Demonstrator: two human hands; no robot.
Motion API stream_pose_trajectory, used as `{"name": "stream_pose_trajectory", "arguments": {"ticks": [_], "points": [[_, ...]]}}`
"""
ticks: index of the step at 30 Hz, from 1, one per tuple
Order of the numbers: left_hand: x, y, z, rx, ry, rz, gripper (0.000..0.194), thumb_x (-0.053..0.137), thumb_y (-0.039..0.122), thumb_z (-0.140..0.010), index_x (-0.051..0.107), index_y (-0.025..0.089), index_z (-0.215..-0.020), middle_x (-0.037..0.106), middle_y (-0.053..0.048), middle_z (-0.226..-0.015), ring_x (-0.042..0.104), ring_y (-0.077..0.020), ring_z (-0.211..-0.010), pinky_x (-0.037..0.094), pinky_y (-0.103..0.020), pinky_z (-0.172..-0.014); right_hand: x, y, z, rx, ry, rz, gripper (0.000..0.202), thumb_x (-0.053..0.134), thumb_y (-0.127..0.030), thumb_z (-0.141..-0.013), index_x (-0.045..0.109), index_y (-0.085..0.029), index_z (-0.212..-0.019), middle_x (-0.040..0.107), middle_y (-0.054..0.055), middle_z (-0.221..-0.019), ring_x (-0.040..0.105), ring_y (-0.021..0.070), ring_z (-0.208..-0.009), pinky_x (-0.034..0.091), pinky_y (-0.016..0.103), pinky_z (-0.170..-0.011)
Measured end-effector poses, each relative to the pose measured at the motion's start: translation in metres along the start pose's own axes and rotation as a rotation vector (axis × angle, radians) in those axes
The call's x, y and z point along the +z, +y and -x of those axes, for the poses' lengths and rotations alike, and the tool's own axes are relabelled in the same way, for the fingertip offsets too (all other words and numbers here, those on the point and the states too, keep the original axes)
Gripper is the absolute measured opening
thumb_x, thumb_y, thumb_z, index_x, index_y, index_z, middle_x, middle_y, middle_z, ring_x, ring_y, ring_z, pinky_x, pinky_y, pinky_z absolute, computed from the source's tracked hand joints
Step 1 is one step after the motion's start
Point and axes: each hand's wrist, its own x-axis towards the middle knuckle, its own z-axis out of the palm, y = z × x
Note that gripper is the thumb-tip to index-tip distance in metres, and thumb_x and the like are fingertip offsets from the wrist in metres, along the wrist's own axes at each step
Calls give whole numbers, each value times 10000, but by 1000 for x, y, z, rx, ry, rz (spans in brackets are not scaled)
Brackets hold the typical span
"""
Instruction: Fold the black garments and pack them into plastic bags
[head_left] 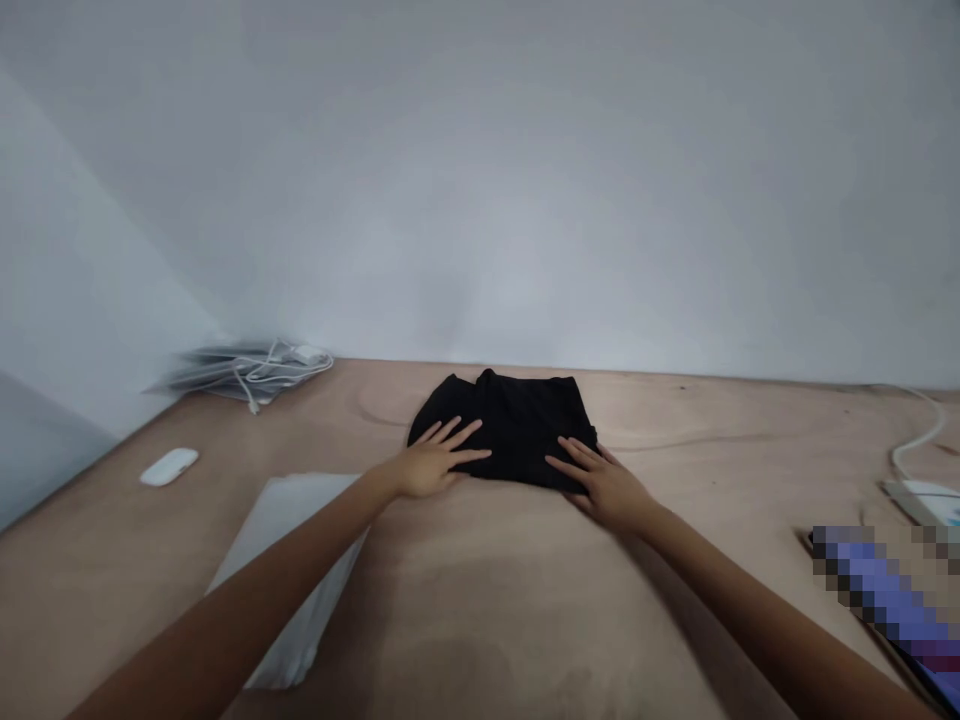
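A black piece of folded cloth [517, 420], perhaps a garment, lies on the wooden table [450, 580] close to the wall. My left hand [435, 465] rests on its near left corner with the fingers spread. On its near right corner lies my right hand [600, 480], palm down, fingers stretched out over the fabric. Both hands touch the cloth from above without gripping it. The kind of garment cannot be made out.
White, thin sheets or bags [285, 530] lie partly under my left forearm. A white oval case [170, 467] is at the left. Cables on a grey stack [255, 370] sit in the back corner. At the right are a pixelated device [892, 600] and a white cable [919, 440].
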Motion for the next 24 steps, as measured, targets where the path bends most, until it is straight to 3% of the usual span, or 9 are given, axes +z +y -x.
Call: {"name": "stream_pose_trajectory", "arguments": {"ticks": [7,10,13,16,18,19,22,24], "points": [[-15,-36,-42,-25,0,-13,500,501,326,-1015,433,450,-1495,86,47,-1704,83,-380,-1547,150,-602,-1201,3,33,-43,1,48,-5,521,552,-362,-983,480,-319,-1497,367,86,-1617,392,296,-1460,324,518,-1175],[-20,-37,-50,-37,12,-23,498,512,324,-1010,445,450,-1487,119,43,-1701,116,-367,-1545,166,-579,-1204,5,38,-50,3,82,-21,508,576,-355,-970,506,-340,-1473,386,54,-1612,403,278,-1455,339,481,-1178],[-22,-24,-46,-83,57,-39,514,550,320,-988,463,424,-1484,134,17,-1702,140,-385,-1538,170,-585,-1200,11,29,-45,78,168,-34,538,583,-359,-966,480,-297,-1491,336,69,-1637,328,293,-1494,332,482,-1190],[-18,3,-14,-170,149,-62,587,526,289,-981,384,315,-1550,50,-69,-1711,77,-421,-1538,155,-610,-1196,24,9,-22,235,296,-45,658,500,-387,-1004,304,-105,-1566,196,211,-1662,182,361,-1533,340,545,-1177],[-9,24,25,-230,236,-85,612,447,272,-998,295,222,-1589,15,-122,-1708,54,-386,-1548,187,-565,-1205,34,-9,1,326,377,-63,758,471,-449,-1010,203,-16,-1571,183,295,-1638,171,400,-1527,377,569,-1147],[-1,33,48,-287,342,-122,610,425,279,-994,296,195,-1584,91,-137,-1701,116,-354,-1548,233,-528,-1202,38,-17,14,359,416,-77,783,474,-479,-1004,196,-13,-1569,226,305,-1621,204,405,-1518,395,569,-1135],[34,52,114,-593,561,-242,641,383,382,-977,350,73,-1538,277,-229,-1633,269,-404,-1498,345,-557,-1140,46,-43,46,374,434,-82,700,461,-496,-1003,317,-66,-1536,384,268,-1564,321,391,-1480,401,574,-1132],[61,59,145,-798,574,-279,701,360,430,-957,360,18,-1523,331,-251,-1603,288,-460,-1475,363,-608,-1110,47,-57,57,357,399,-63,597,438,-474,-1014,438,-90,-1470,435,246,-1542,369,381,-1458,391,578,-1137]]}}
